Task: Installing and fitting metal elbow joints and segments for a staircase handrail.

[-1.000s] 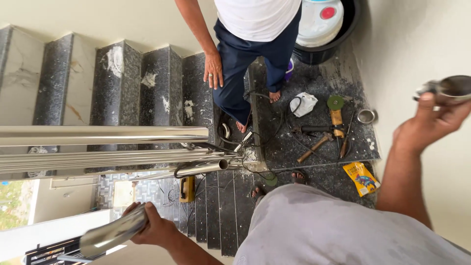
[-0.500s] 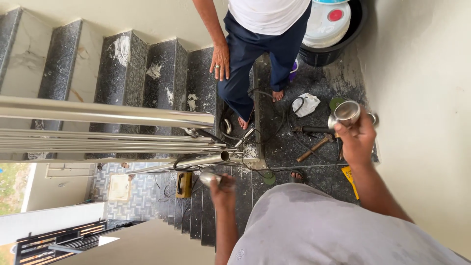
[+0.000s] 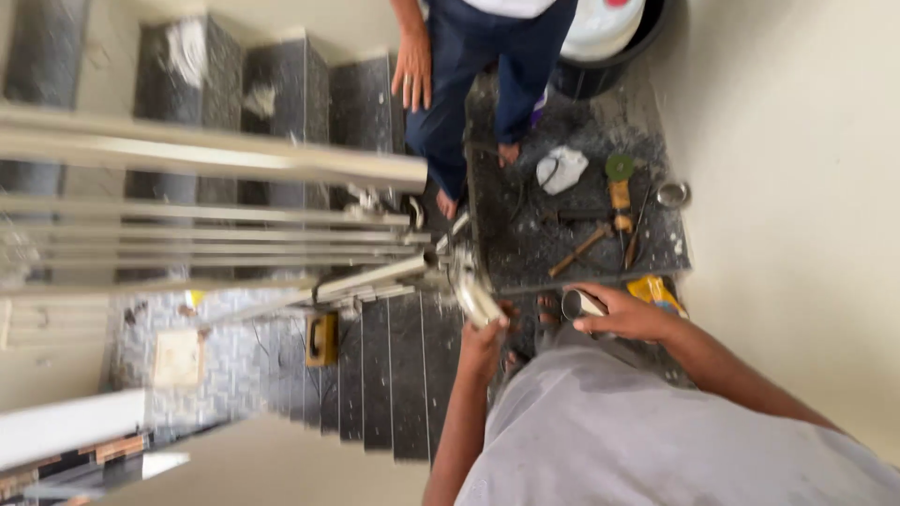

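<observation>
Grey shirt [image 3: 656, 440] of the wearer fills the near lower right of the head view; both forearms are extended from it.

Left hand [image 3: 485, 339] is raised over the lower stair flight; fingers are wrapped around the lower end of a short steel pipe piece [image 3: 474, 295], which is tilted and appears to meet the end of the railing. Grip is closed on it.

Right hand [image 3: 623, 314] is held just right of the left one, at the landing edge. A short steel tube section [image 3: 577, 304] is clamped between thumb and fingers, open end turned left. The two pieces are near each other but apart.

Steel railing [image 3: 216, 164] with several horizontal bars is seen running in from the left, blurred; the bars end close to the pipe piece. A yellow tool [image 3: 322, 337] is seen on the lower steps [image 3: 394, 375].

Further out, the dark landing [image 3: 581, 225] carries a hammer [image 3: 581, 249], a green-disc grinder [image 3: 619, 178], a white cloth [image 3: 561, 169], a small metal ring [image 3: 672, 194] and a yellow packet [image 3: 653, 290] at its near edge.

Farthest: a second person in dark trousers [image 3: 487, 66] is standing at the top of the landing, one hand [image 3: 412, 70] hanging loose, fingers open. A white bucket in a black tub [image 3: 605, 33] is set behind.
</observation>
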